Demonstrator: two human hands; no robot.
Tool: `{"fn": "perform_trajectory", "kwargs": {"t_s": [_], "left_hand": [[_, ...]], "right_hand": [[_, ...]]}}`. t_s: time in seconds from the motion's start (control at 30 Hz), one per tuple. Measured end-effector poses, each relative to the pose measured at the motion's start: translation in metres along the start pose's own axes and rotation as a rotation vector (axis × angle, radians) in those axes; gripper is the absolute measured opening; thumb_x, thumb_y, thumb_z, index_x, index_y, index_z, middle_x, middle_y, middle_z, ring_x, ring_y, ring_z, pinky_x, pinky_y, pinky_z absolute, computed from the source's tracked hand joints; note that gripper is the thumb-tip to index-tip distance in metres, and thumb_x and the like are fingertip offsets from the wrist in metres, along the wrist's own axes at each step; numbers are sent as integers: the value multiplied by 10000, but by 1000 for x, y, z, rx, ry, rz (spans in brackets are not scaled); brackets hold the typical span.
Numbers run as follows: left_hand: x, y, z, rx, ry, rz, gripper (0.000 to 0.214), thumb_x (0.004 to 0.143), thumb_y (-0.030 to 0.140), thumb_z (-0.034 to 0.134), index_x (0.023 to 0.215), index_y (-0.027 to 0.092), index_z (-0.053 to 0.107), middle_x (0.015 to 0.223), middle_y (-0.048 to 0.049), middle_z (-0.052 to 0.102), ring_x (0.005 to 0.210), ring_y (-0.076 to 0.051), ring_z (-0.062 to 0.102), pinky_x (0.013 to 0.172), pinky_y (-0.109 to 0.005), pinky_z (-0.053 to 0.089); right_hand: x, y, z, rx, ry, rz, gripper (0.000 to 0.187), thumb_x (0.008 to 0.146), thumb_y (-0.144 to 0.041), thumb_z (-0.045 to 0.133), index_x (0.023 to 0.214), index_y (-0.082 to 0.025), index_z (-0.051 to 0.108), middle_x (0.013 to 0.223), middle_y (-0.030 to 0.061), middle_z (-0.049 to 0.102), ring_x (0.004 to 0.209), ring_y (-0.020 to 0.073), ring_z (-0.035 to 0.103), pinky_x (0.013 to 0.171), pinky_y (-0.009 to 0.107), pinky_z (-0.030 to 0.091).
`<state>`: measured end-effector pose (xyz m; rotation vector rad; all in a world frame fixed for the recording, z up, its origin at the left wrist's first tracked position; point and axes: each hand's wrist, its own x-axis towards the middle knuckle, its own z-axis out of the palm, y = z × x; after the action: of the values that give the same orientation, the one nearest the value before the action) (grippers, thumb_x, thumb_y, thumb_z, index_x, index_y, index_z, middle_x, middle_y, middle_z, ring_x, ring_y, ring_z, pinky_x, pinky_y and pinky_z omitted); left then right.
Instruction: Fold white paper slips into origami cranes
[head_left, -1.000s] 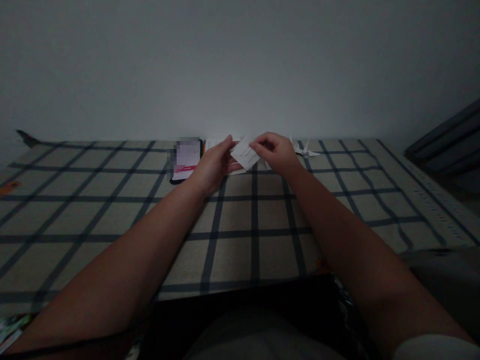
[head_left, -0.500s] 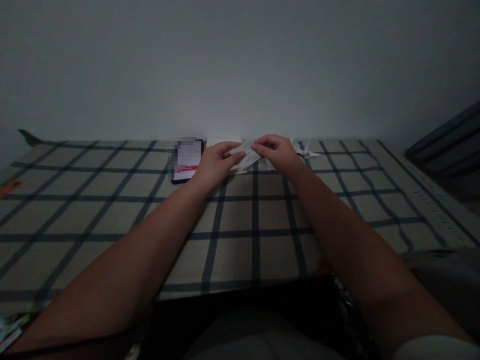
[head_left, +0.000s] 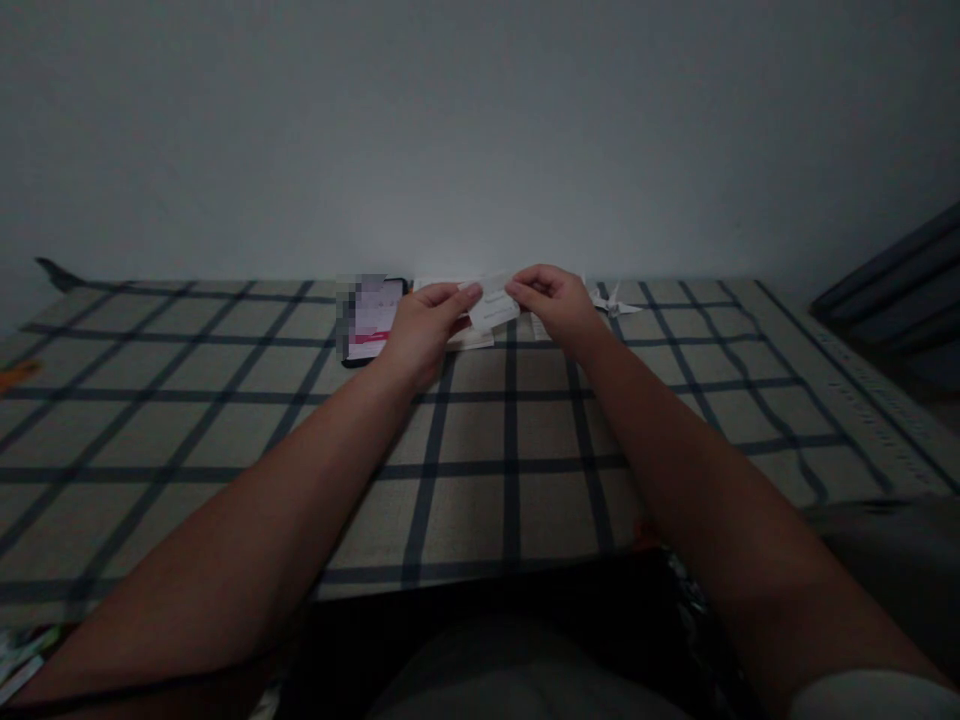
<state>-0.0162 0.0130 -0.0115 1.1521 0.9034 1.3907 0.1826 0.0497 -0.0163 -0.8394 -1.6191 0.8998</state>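
Note:
A small piece of white folded paper is held up between my two hands near the far side of the table. My left hand pinches its left edge between thumb and fingers. At its upper right edge, the thumb and fingertips of my right hand close on it. Faint lines or print mark the paper's face. Behind and below it lie flat white papers, partly covered by my hands. A folded paper crane rests just right of my right hand.
A phone with a lit screen lies left of my left hand. The checked tablecloth covers the table, which meets a plain wall at the back. Something orange shows at the left edge.
The white paper has turned, so more of its face shows and it looks wider and more upright. My left thumb has shifted up slightly; both hands remain on the paper.

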Motion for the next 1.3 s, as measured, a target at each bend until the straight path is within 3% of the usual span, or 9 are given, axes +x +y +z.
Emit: {"fn": "perform_trajectory", "kwargs": {"t_s": [0.3,0.5,0.63,0.87,1.03,1.17,1.3], "left_hand": [[0,2,2,68,42,60,542,746,698,852,794,182,697,883,-71,779,944,-233,757,907,-396,619],[1,1,0,64,-25,-13,559,720,700,867,873,187,706,868,-62,765,877,-235,755,808,-378,627],[3,-6,-3,120,-83,-62,539,615,564,976,877,148,757,823,-70,768,769,-208,729,748,-342,598],[4,-5,-5,113,-3,25,393,665,471,927,834,162,752,824,-57,768,710,-172,688,699,-306,566],[0,2,0,100,-16,-24,298,687,393,869,813,164,725,835,-62,759,729,-176,693,692,-299,560],[1,1,-6,297,-26,-14,253,726,402,812,737,170,712,755,-49,718,678,-171,652,615,-272,502],[2,-2,-12,540,-87,98,357,747,500,852,776,156,759,749,-44,703,666,-158,594,557,-252,411]], "right_hand": [[-2,-6,5,-4,-2,68,235,836,-394,807,864,-206,668,841,19,701,813,165,649,772,308,556],[-3,-7,9,24,-10,23,233,846,-392,766,854,-215,614,824,6,674,800,155,649,771,300,554],[-4,-9,9,18,-7,14,238,827,-389,785,837,-212,627,795,0,675,795,154,659,786,299,568],[-6,-16,5,49,-142,200,349,804,-493,846,887,-173,734,797,34,743,727,144,669,724,281,587],[-7,-18,1,-50,-134,169,265,864,-417,790,821,-163,729,724,29,727,678,130,653,682,259,552],[-8,-17,-1,-164,-169,139,243,895,-371,738,778,-159,719,687,21,705,647,121,618,608,241,474],[-9,-17,-1,-168,-188,149,266,884,-406,743,773,-169,696,662,-1,664,643,119,593,615,243,462]]}}
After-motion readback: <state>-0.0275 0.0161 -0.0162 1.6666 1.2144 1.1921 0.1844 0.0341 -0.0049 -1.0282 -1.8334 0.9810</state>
